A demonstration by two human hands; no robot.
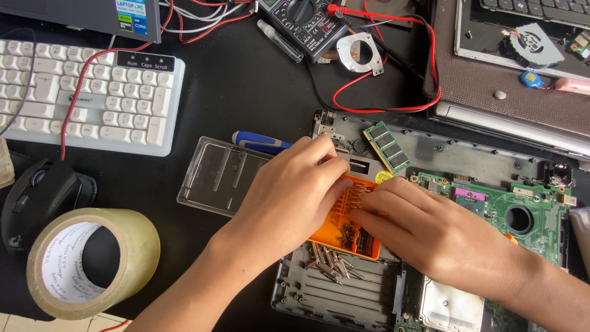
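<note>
While both hands meet at centre frame, the left hand [295, 190] lies over the orange bit tray [344, 227], fingers bent down onto its top edge and pinning it, and the right hand [430, 237] presses its fingertips [362, 215] into the rows of bits — whether a bit is pinched there I cannot tell. That tray sits on the opened laptop base [430, 154], low of centre. To my eye the picking goes best with the tray held flat and one bit drawn straight up, since loose bits [329, 261] already lie spilled just below it. Beside the left hand lie a clear lid [215, 175] and a blue-handled screwdriver [258, 142]. A memory stick [386, 146] and green board [516, 203] crowd the right — easy to knock. Tape roll [92, 261] lower left, keyboard [92, 92] upper left, multimeter [304, 21] with red leads at top.
</note>
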